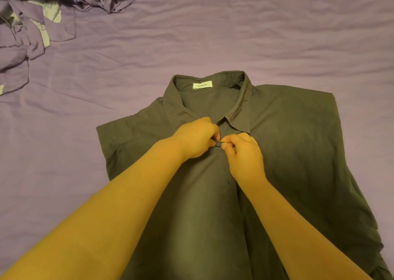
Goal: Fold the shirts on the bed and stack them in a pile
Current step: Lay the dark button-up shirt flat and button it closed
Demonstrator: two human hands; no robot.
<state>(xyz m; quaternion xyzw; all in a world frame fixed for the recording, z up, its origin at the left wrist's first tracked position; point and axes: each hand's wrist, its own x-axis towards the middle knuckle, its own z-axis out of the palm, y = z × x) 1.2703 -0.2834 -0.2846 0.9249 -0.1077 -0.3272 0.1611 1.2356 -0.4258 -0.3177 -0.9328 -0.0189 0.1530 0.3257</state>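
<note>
Two hands, left hand (197,138) and right hand (243,154), pinching shut a button (219,144) at centre frame. Olive shirt (298,152) flat on bed (191,34), collar away, long axis running toward lower frame.

Shirt (298,152) hem cut off below; label (202,85) text unreadable.

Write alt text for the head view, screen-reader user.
Both hands work a button just below the collar of a dark olive collared shirt laid front-up on a purple bedsheet: the left hand and right hand pinch the placket together. A white neck label shows inside the collar; rumpled purple fabric lies far left.
</note>
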